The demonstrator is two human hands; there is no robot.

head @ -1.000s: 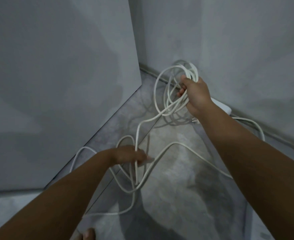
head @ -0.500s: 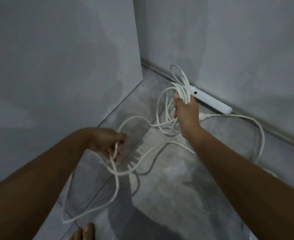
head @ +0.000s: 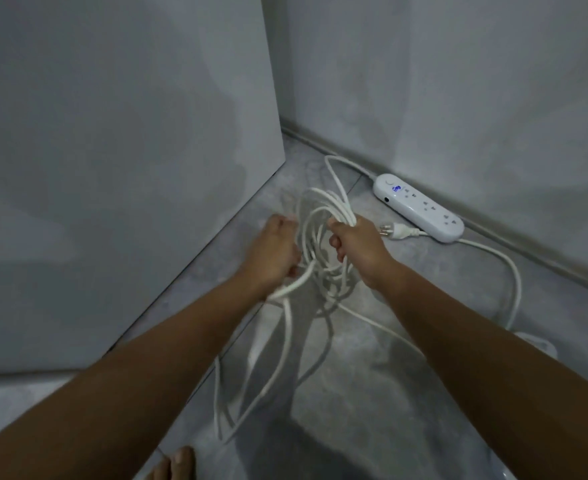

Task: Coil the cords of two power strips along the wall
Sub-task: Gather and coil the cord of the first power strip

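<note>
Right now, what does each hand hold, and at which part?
The right hand grips the gathered loops of the white cord at their top. The left hand holds a loose strand of that cord, feeding it toward the coil.

Grey concrete floor (head: pixel 372 375), grey walls (head: pixel 458 81), pale panel (head: pixel 112 150) standing left, bare toes (head: pixel 178 465) at bottom edge.

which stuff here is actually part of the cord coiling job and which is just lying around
Part of the job:
- white cord, loops gathered in the right hand
- left hand feeding in slack
- power strip along the wall
- loose plug on the floor beside the strip

Just there:
- white panel on the left
- bare toes at the bottom edge
</note>
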